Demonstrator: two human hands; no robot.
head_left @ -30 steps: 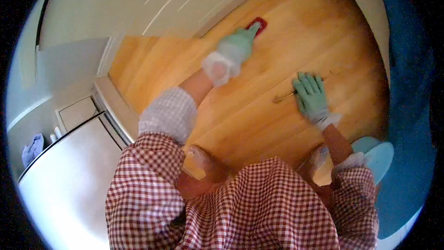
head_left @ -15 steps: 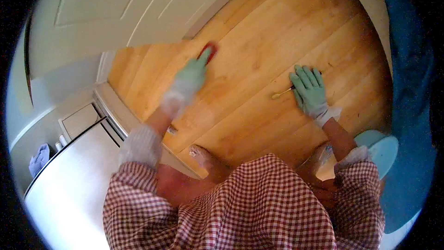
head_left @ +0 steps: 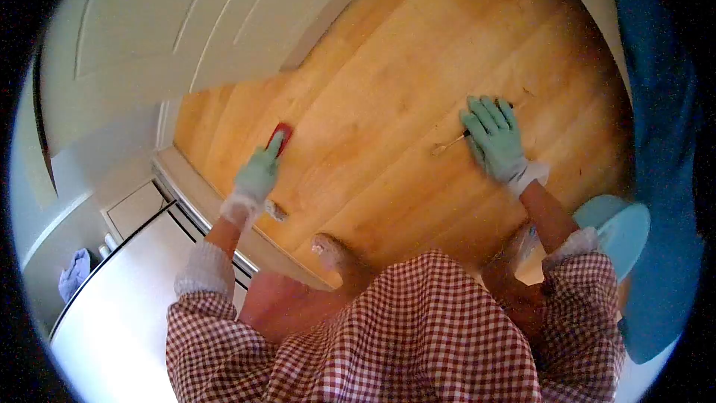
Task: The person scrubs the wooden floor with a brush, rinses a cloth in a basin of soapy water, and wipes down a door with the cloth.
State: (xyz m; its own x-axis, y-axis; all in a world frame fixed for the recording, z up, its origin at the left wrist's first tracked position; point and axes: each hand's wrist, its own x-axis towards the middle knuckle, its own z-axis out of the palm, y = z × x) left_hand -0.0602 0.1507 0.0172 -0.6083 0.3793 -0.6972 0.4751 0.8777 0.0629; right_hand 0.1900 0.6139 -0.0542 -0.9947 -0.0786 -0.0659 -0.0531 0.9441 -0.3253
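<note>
My left hand (head_left: 257, 173), in a green and white glove, is closed on a small red oval scrubber (head_left: 280, 139) against the wooden floor (head_left: 373, 104). The scrubber's underside is hidden. On the right, my gloved right hand (head_left: 496, 138) rests on the boards with its fingers stretched out. Under it lies a thin tool (head_left: 451, 143) with a dark handle and a pale tip; most of the handle is covered by the hand. A crumpled greyish scrap (head_left: 274, 210) sits on the floor near my left wrist.
A pale panelled door (head_left: 186, 22) with a metal handle stands at the upper left. A light blue basin (head_left: 623, 235) is by my right forearm, against blue fabric (head_left: 660, 164). A white-topped unit (head_left: 119, 306) fills the lower left. My feet are below.
My left hand has drawn the red scrubber back across the floor, down and to the left. My right hand stays in nearly the same place over the thin tool.
</note>
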